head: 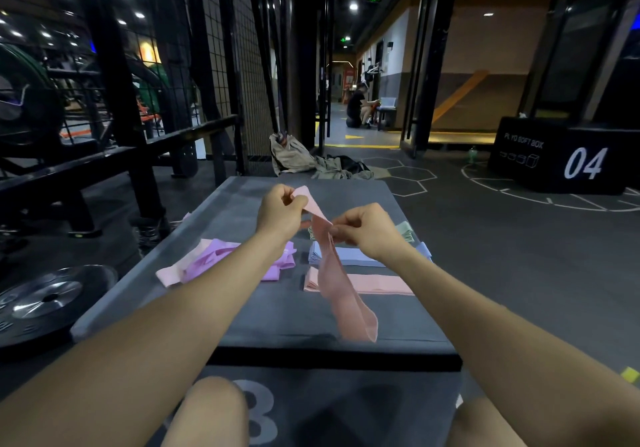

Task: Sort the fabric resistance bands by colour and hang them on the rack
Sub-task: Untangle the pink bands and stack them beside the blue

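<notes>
Far left: weight plate [52, 299] on the floor, dark steel frame [114, 155] behind it. No rack for hanging is clearly identifiable from here.

Left part of the grey soft box [277, 329]: unsorted heap, purple bands [221, 256] tangled over a pale pink band [169, 273].

Centre: left hand [280, 216] pinches the top end of a salmon band [341, 294], fingers curled tight on the fabric. Band hangs twisted, its lower loop dangling over the near edge of the box.

Just right: right hand [367, 233] pinches the same band lower down, thumb and fingers closed on it.

Right part: sorted stacks lying flat, namely a blue stack [349, 256], a salmon stack [377, 284] nearer and a green one [407, 232] mostly hidden behind the right hand.

Judgement: step is straightening the held band. Best to draw the hands apart to undo the twist, then lay it squarely on the matching salmon stack, edges aligned, without dragging the blue one.
</notes>
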A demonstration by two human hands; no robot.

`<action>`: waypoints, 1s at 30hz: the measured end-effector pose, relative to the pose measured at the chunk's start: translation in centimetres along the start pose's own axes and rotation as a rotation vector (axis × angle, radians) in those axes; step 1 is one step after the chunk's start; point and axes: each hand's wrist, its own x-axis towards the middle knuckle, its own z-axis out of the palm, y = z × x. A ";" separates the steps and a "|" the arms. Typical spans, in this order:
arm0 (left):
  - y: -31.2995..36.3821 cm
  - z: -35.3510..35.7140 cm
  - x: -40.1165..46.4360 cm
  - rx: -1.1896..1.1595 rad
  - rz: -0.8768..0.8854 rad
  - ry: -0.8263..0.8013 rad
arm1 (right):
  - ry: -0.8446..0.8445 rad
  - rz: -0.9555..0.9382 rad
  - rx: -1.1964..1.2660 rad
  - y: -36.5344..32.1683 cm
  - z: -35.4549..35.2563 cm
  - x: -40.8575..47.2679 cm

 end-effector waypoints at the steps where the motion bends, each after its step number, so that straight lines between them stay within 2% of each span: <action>1: -0.2 0.0 -0.1 -0.018 0.002 -0.022 | -0.014 0.000 0.013 0.1 -0.2 -0.1; 15: -1.4 1.2 -0.7 -0.076 0.028 -0.149 | -0.133 -0.025 -0.055 1.2 -1.8 -0.6; 17: -1.4 1.3 -1.0 -0.070 -0.005 -0.220 | -0.137 -0.018 -0.031 1.3 -1.9 -0.7; 19: -1.5 1.6 -1.8 -0.062 -0.064 -0.356 | -0.108 -0.001 0.022 1.3 -1.9 -0.6; 22: -2.2 1.9 -2.4 0.103 0.013 -0.479 | -0.070 -0.003 0.099 1.3 -1.9 -0.5; 26: -2.7 2.0 -2.8 0.023 0.028 -0.427 | -0.064 0.014 0.137 1.7 -2.1 -0.5; 30: -3.0 2.3 -3.0 0.012 0.066 -0.304 | -0.020 0.068 0.182 2.3 -2.4 -0.4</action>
